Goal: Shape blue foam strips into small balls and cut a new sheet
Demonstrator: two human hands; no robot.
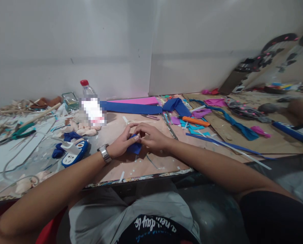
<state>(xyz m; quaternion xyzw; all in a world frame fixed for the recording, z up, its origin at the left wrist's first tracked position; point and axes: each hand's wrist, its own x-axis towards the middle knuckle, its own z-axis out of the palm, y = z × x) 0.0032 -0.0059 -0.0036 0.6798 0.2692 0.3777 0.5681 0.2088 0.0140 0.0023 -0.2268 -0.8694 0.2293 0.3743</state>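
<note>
Over the middle of the worktable, a small folded piece of blue crepe-like paper (134, 148) is held between my hands. My left hand (123, 141), with a metal watch at the wrist, grips it with the thumb across its top. The fingers of my right hand (153, 137) are bent in a pinch at its upper right edge, and the fingertips are partly hidden. Just behind my hands lies a roll of tape (130, 122), half covered. A long blue strip (133, 107) and a pink strip (138, 101) stretch along the back.
To the left are a blue-and-white power strip (75, 154), green-handled pliers (21, 131) and a red-capped bottle (85, 86). An orange utility knife (195, 121), scissors (151, 117) and a metal ruler (169, 127) lie to the right among coloured scraps. Another person's blurred arm (297, 110) shows far right.
</note>
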